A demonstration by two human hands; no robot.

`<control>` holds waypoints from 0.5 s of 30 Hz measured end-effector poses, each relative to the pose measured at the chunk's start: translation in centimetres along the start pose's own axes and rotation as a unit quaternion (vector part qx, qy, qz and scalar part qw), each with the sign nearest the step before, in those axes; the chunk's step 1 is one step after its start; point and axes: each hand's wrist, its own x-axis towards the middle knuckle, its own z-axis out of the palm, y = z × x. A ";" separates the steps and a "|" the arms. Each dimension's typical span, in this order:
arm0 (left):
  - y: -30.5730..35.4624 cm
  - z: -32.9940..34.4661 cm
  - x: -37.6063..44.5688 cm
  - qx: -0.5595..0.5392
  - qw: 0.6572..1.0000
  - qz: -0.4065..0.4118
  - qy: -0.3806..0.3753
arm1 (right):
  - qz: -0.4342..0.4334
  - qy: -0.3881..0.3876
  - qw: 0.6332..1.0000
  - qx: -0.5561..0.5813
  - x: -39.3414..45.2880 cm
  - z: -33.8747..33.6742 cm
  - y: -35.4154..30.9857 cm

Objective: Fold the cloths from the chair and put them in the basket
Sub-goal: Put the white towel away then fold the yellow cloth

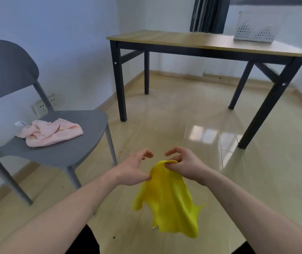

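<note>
the right hand (pixel 181 165) and left hand (pixel 133 168) each pinch the top edge of a limp yellow cloth (pixel 166 200) hanging below them; a crumpled pink cloth (pixel 51 132) lies on the grey plastic chair (pixel 54 153) to their left, and a white perforated basket (pixel 256 29) stands far beyond them.

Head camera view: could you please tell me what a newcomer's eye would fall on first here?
Most striking is the bright yellow cloth hanging low in the centre, held at its top edge by the left hand and the right hand. Next comes the crumpled pink cloth on the seat of the grey chair at the left. Far right, a white perforated basket stands on the wooden table.
</note>
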 end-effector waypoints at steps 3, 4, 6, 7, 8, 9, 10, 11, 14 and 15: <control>1.4 1.7 0.9 -0.059 0.997 0.042 -0.017 | -0.004 -0.010 0.998 0.066 0.2 -0.1 0.0; 1.2 2.0 1.1 -0.075 0.996 0.043 -0.017 | -0.006 -0.005 0.997 0.074 0.2 -0.3 0.0; 0.8 2.3 1.4 -0.096 0.994 0.041 -0.016 | -0.003 0.009 0.997 0.073 0.3 -0.6 0.2; 0.7 2.2 1.5 -0.098 0.994 0.038 -0.013 | 0.004 0.009 0.997 0.073 0.4 -0.8 0.5; 0.6 2.1 1.5 -0.104 0.994 0.037 -0.005 | 0.014 -0.002 0.997 0.077 0.5 -0.9 0.8; 0.7 1.9 1.6 -0.118 0.992 0.037 0.008 | 0.026 -0.025 0.996 0.083 0.6 -1.0 1.3; 0.8 1.8 1.6 -0.139 0.989 0.038 0.026 | 0.039 -0.056 0.994 0.084 0.7 -0.9 2.0; 0.9 1.7 1.6 -0.159 0.986 0.039 0.043 | 0.050 -0.089 0.992 0.073 0.8 -0.7 2.6; 1.2 1.5 1.7 -0.187 0.979 0.052 0.058 | 0.057 -0.160 0.985 -0.003 1.1 0.9 3.8; 1.2 1.5 1.7 -0.191 0.979 0.055 0.053 | 0.057 -0.169 0.984 -0.025 1.2 1.6 3.9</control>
